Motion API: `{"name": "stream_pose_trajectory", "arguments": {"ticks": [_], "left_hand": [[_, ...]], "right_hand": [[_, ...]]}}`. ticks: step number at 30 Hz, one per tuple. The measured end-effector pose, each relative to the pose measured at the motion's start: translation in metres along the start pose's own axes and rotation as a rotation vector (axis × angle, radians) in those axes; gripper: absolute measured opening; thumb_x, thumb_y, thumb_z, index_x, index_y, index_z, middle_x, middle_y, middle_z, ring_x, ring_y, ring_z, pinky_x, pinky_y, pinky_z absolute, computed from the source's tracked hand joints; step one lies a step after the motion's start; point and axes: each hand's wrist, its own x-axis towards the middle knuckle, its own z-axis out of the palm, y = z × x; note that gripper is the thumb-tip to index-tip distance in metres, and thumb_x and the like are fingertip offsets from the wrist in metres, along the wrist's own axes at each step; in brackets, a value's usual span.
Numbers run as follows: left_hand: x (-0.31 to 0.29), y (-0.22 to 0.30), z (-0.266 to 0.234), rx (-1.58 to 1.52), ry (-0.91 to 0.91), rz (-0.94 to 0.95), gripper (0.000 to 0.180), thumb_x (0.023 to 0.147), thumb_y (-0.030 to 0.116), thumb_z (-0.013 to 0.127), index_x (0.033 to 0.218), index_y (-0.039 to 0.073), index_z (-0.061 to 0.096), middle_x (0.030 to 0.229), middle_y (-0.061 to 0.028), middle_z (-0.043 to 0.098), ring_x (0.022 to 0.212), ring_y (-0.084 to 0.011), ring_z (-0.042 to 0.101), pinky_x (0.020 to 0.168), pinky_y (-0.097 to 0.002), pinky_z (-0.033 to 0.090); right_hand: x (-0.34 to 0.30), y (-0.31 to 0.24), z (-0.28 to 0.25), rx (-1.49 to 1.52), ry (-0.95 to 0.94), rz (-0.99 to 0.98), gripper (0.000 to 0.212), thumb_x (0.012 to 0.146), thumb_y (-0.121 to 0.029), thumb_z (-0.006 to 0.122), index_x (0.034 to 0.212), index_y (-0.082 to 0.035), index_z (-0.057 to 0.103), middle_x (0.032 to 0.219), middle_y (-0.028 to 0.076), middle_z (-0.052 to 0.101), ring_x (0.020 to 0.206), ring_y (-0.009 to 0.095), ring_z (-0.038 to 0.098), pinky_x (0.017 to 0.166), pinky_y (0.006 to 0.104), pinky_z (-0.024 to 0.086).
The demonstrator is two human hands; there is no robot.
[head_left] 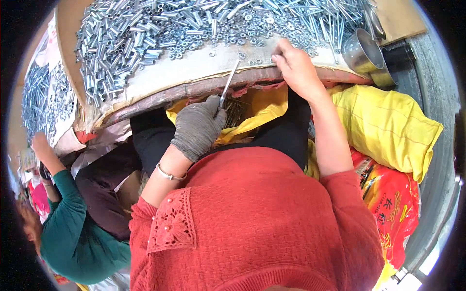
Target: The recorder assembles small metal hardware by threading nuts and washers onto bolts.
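The left hand (pixel 200 125), in a grey ribbed knit glove, pinches a slim, shiny metal rod (pixel 229 83) between thumb and fingers. The rod crosses the front edge of the cloth-covered table (pixel 160 72) in view; its long axis slants, free end pointing away and rightward. The bare right hand (pixel 297 68) curls near flat, ring-shaped washers (pixel 230 38); whether its fingertips pinch anything cannot be told.

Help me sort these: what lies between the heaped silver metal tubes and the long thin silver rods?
Loose, small silver metal rings, in the head view.
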Motion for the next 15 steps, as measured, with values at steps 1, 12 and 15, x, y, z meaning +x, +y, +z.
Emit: {"name": "stream_pose_trajectory", "arguments": {"ticks": [1, 12, 15], "left_hand": [[0.0, 0.004, -0.002, 0.197, 0.021, 0.025, 0.02, 0.086, 0.025, 0.057, 0.087, 0.006, 0.056, 0.059, -0.013, 0.056, 0.052, -0.0307, 0.058, 0.05, -0.0423, 0.044], [-0.005, 0.005, -0.014, 0.173, -0.007, 0.122, 0.015, 0.083, 0.023, 0.059, 0.087, 0.008, 0.058, 0.064, -0.0138, 0.06, 0.059, -0.033, 0.06, 0.052, -0.0434, 0.045], [-0.006, 0.003, -0.015, 0.173, -0.004, 0.111, 0.014, 0.083, 0.022, 0.06, 0.087, 0.008, 0.059, 0.065, -0.0136, 0.06, 0.06, -0.0327, 0.061, 0.052, -0.0425, 0.046]], "right_hand": [[-0.004, -0.01, -0.011, 0.44, -0.112, 0.003, 0.015, 0.089, -0.016, 0.055, 0.096, -0.002, 0.053, 0.068, 0.009, 0.059, 0.062, 0.023, 0.06, 0.057, 0.0349, 0.047], [-0.014, -0.045, -0.026, 1.126, -0.32, 0.058, 0.014, 0.092, -0.012, 0.054, 0.101, -0.004, 0.061, 0.066, -0.004, 0.053, 0.056, 0.002, 0.051, 0.045, 0.0169, 0.043], [-0.011, -0.047, -0.018, 1.137, -0.311, 0.056, 0.015, 0.091, -0.011, 0.056, 0.102, -0.002, 0.061, 0.068, -0.002, 0.055, 0.055, 0.004, 0.053, 0.045, 0.0177, 0.045]]}}
